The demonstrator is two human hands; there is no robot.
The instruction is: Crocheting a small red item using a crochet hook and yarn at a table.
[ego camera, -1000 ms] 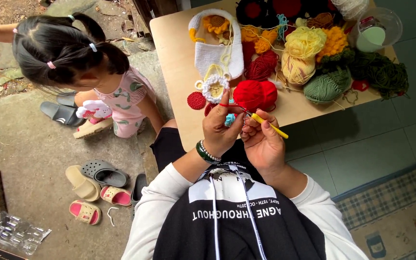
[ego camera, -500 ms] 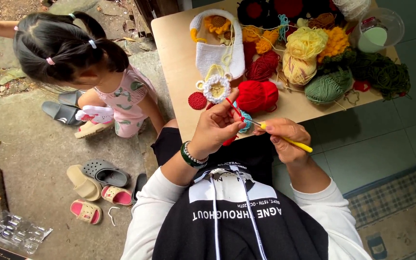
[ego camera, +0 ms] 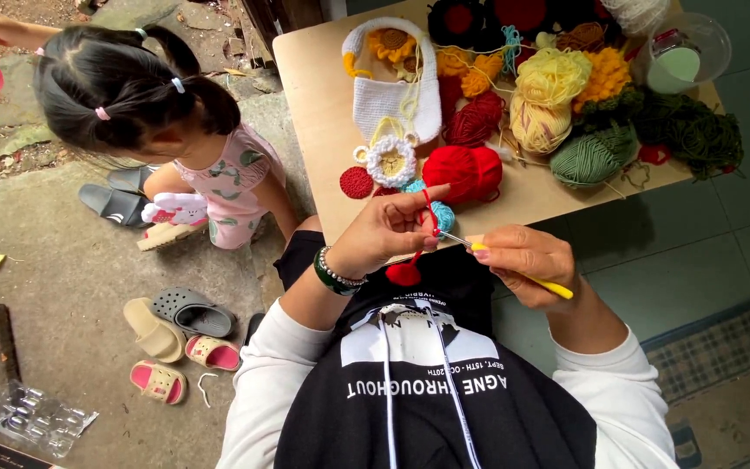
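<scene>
Two bare hands are seen just in front of the table edge, above the lap; the left hand is closed in a pinch on a thin red yarn strand, which is looped over the fingers, and a small red crocheted piece, round and soft, hangs just below this hand. The right hand is clenched around a crochet hook; its handle is yellow and smooth, its metal tip is thin and is pointed toward the left fingers, very near the strand. A beaded bracelet, green and white, is worn on the left wrist.

On the pale wooden table a red yarn ball, fuzzy and round, is placed just behind the hands; a light blue ball is partly hidden by the left fingers; a flat red crocheted disc lies beside a white crocheted ring with a yellow centre. A white knitted bag with a yellow flower is laid farther back; a green yarn ball, pale yellow skeins and dark green yarn are heaped at the right; a clear round plastic container stands at the corner.

A child in a pink dress sits on the concrete ground at the left, well apart from the hands; several small sandals are scattered near.
</scene>
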